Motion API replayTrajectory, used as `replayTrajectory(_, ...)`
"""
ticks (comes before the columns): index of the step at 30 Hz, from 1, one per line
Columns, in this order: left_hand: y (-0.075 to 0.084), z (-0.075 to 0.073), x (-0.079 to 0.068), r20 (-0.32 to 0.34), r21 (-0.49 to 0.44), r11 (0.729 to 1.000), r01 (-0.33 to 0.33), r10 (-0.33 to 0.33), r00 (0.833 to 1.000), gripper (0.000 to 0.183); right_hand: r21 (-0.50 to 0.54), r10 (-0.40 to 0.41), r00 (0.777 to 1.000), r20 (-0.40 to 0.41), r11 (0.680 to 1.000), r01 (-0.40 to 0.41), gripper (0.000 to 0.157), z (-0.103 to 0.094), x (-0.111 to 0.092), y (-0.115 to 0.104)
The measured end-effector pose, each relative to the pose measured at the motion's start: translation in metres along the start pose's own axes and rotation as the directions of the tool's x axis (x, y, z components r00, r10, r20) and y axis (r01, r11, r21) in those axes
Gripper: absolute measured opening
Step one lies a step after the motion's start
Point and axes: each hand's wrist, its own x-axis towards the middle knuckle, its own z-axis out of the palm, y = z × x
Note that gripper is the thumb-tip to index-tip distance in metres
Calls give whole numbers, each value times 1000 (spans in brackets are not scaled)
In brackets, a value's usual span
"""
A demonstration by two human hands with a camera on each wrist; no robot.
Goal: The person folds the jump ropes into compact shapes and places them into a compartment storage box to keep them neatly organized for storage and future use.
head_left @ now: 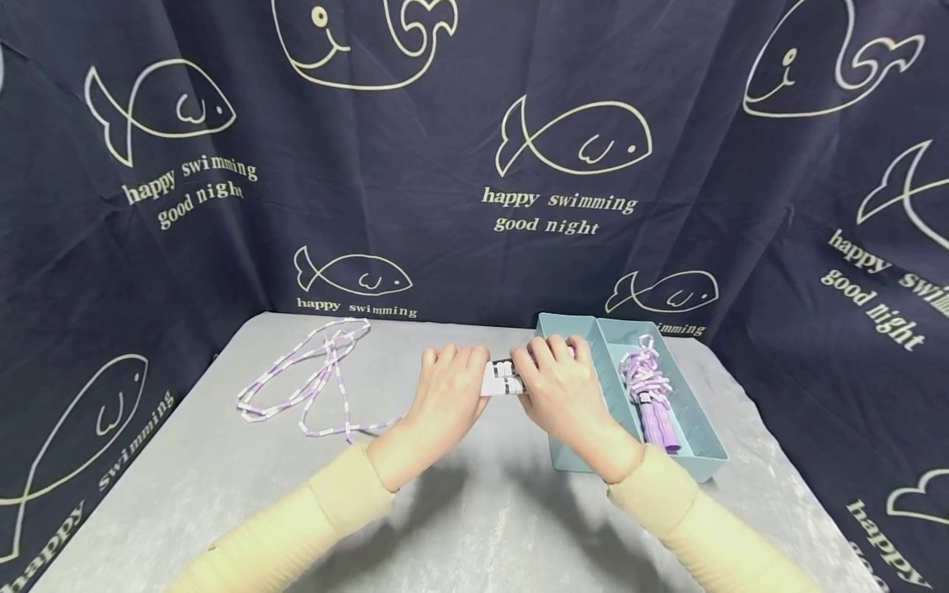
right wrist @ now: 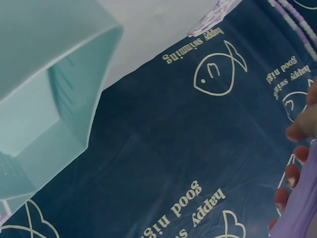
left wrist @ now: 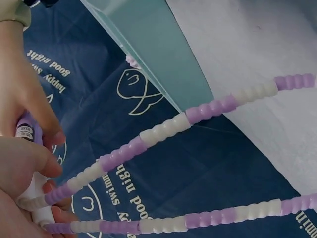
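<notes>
Both hands are raised over the middle of the table, close together on the white-and-purple handles (head_left: 504,380) of a beaded jump rope. My left hand (head_left: 450,387) grips the white ends, where two strands of purple and white beads (left wrist: 166,128) come out in the left wrist view. My right hand (head_left: 559,383) holds the purple part (right wrist: 298,198), fingers curled round it. Black-and-white labels show between the hands. The rope's beaded length (head_left: 337,366) lies in loose loops on the table to the left; part of it is hidden behind my left forearm.
A blue-green two-compartment box (head_left: 700,416) stands right of the hands, partly behind my right hand. Its right compartment contains another jump rope (head_left: 658,422), its beaded cord bunched above a purple handle. A dark fish-print curtain (head_left: 445,189) surrounds the grey table (head_left: 474,527).
</notes>
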Motion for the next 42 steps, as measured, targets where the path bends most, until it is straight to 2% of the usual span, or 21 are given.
replayTrajectory(2, 0, 0, 1, 8, 1, 1000, -1, 1, 1000, 30, -7, -8, 1000, -15, 1000, 8, 4, 2, 1, 1)
replayTrajectory(6, -2, -1, 0, 41, -9, 1000, -13, 13, 999, 30, -15, -30, 999, -38, 999, 30, 18, 3, 2, 2)
replayTrajectory(10, -7, -5, 0, 89, -53, 998, -20, 25, 996, 33, -14, -29, 999, -25, 999, 29, 19, -2, 3, 4)
replayTrajectory(13, -13, -9, 0, 139, -117, 993, 18, -2, 990, 43, -21, -2, 1000, 7, 1000, 2, 19, -6, 4, 9)
replayTrajectory(15, -16, -11, -2, 185, -169, 983, 75, -44, 982, 51, -28, 21, 999, 32, 999, -20, 17, -9, 4, 13)
replayTrajectory(19, -24, -11, -10, 302, -260, 942, 213, -130, 944, 58, -39, 67, 996, 66, 997, -64, 15, -11, 3, 24)
replayTrajectory(22, -29, -5, -21, 385, -292, 916, 276, -152, 910, 60, -52, 92, 993, 68, 995, -88, 17, -13, 4, 32)
replayTrajectory(25, -35, 1, -34, 458, -304, 899, 315, -151, 876, 61, -60, 106, 993, 44, 993, -104, 16, -14, 8, 39)
replayTrajectory(29, -45, 9, -49, 555, -294, 887, 356, -145, 819, 63, -70, 126, 992, -11, 990, -126, 15, -19, 15, 50)
replayTrajectory(31, -51, 13, -55, 589, -284, 889, 358, -133, 797, 62, -75, 140, 990, -23, 987, -141, 14, -23, 18, 57)
replayTrajectory(33, -56, 17, -62, 614, -281, 897, 341, -106, 782, 58, -82, 158, 987, -23, 984, -159, 17, -29, 21, 64)
replayTrajectory(36, -64, 20, -71, 624, -303, 907, 293, -43, 780, 50, -97, 194, 981, -17, 976, -195, 21, -37, 24, 74)
replayTrajectory(42, -80, 25, -89, 579, -355, 923, 150, 91, 810, 34, -108, 290, 957, -23, 951, -290, 31, -48, 23, 90)
